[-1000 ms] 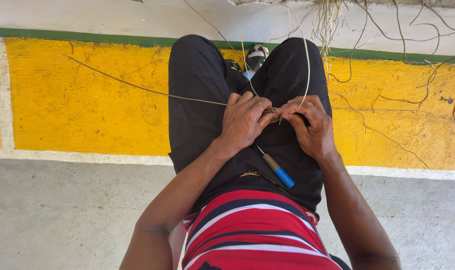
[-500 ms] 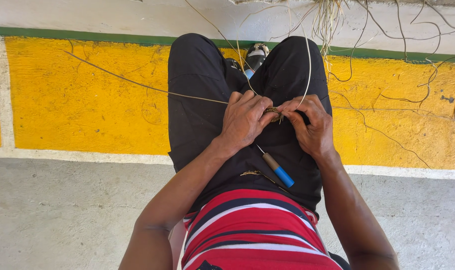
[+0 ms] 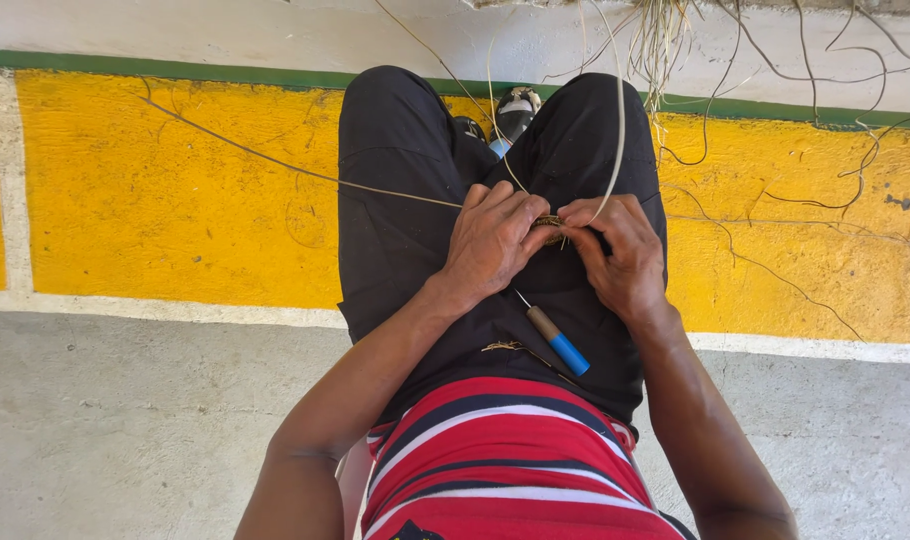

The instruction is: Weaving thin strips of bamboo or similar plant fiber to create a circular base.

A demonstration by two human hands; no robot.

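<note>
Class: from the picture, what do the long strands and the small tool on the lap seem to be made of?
Strands: probably dried plant fibre, being thin, tan, matte and springy. Tool: thin metal-looking spike, with a handle part brownish, maybe wood, and part glossy blue, likely plastic.

Grey concrete floor, yellow painted band

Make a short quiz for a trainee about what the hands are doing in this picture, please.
1. True or false: the left hand and the right hand meet over the lap at a small woven piece.
2. Which thing lies on the black trousers below the hands? A) scissors B) a tool with a blue handle C) a cup
3. Fill in: a long thin strand runs from the hands towards the ___ side of the picture.

Key: 1 true; 2 B; 3 left
</note>
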